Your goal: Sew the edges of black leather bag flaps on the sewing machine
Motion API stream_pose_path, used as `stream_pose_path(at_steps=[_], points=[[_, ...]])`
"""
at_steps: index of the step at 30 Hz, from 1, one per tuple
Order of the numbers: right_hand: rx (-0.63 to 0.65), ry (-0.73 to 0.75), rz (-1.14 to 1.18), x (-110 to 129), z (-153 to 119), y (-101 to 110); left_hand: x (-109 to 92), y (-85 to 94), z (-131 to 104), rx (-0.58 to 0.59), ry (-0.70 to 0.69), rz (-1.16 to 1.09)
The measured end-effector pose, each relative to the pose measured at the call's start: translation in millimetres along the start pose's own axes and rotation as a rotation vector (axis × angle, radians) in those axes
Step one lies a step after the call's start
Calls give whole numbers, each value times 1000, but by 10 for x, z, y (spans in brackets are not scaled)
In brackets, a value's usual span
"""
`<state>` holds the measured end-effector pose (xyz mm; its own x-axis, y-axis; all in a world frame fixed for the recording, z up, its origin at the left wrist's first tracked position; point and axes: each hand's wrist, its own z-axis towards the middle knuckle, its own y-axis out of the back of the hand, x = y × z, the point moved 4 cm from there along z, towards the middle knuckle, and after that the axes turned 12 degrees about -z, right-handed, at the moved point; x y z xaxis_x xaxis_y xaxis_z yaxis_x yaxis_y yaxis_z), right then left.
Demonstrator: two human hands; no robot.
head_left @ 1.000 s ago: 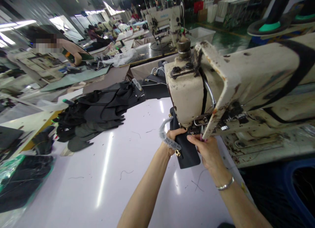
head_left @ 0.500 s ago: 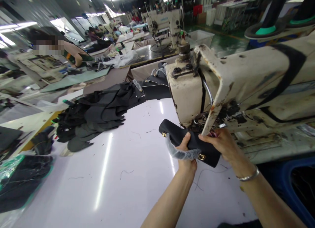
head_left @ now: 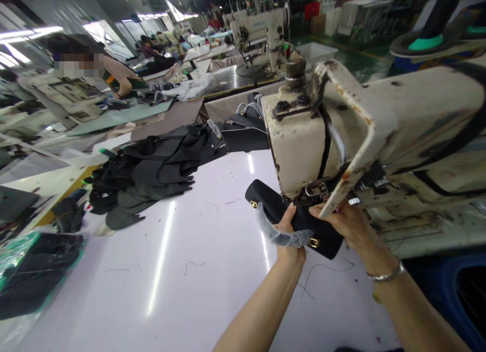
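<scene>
A black bag piece (head_left: 322, 235) with gold rings and a plastic-wrapped handle (head_left: 279, 235) lies under the head of a cream sewing machine (head_left: 296, 149). My left hand (head_left: 290, 235) grips its near side, thumb on top, beside the wrapped handle. At the piece's right part, my right hand (head_left: 347, 223) holds the far edge, close to the machine's bent metal guard (head_left: 351, 164). The needle area is mostly hidden behind the guard and the machine head.
Black cut pieces (head_left: 159, 164) lie heaped at the table's far left, with more black bag parts (head_left: 245, 134) behind the machine head. A plastic-wrapped black bundle (head_left: 38, 271) is at left. A blue bin (head_left: 444, 286) stands at right. Another person (head_left: 117, 73) works at far left.
The view has shifted slightly, so the machine looks nearer and further right. Both hands keep their hold on the black piece, which has hardly moved.
</scene>
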<state>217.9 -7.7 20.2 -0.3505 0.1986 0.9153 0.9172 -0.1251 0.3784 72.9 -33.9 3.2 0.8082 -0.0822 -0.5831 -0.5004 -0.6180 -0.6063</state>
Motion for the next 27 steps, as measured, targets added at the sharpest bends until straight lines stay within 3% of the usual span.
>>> stream_pose_path(at_steps=[4,14,27], points=[[31,-8,-36,-2,-5,-25,-43,-8,22,44,-34,41],[74,-9,29,-153,-28,-40,-63,51,-7,163,43,30],[73,-6,-11,-85,-109,-117,-193,-12,124,242,90,76]])
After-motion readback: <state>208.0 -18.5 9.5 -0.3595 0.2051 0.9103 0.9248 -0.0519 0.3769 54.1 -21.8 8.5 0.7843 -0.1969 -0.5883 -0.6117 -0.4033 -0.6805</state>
